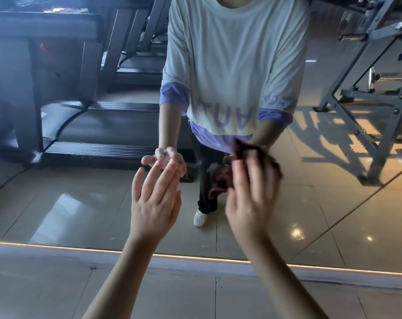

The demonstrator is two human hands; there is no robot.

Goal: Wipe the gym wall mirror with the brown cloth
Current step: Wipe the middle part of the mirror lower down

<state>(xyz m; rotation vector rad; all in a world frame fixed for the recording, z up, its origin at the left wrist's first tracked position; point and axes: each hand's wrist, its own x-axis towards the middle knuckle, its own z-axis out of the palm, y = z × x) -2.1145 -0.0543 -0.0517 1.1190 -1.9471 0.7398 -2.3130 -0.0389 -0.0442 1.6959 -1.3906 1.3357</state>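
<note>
Gym wall mirror (80, 203) fills the upper view and stands on a tiled floor (45, 295). A lit strip (172, 255) runs along its base.

Reflections: treadmill (98, 125) at left, steel rack (368, 100) at right. At centre is a person in a pale shirt (237, 65), with one white shoe (200, 217) showing.

Cloth (220, 180):
- Brown, bunched, lying between the right palm and the glass, right of centre and about level with the reflected waist.
- One fold sticks out on the thumb side, towards the left. A darker edge shows past the fingertips at upper right.
- Crumpled, so no clear long axis can be read. The visible bulk runs roughly lower left to upper right.

Right hand (250, 199):
- Back of the hand faces the camera and is motion-blurred.
- Fingers nearly straight and spread, pointing up, laid over the cloth and pressing it to the mirror.
- Cannot tell whether the thumb hooks the fold.

Left hand (152, 203):
- Holds nothing. Fingers straight and close together, angled up and right.
- Fingertips meet their own reflection. Cannot tell whether they actually touch the glass.
- Sits just beside the right hand, not touching it or the cloth.
</note>
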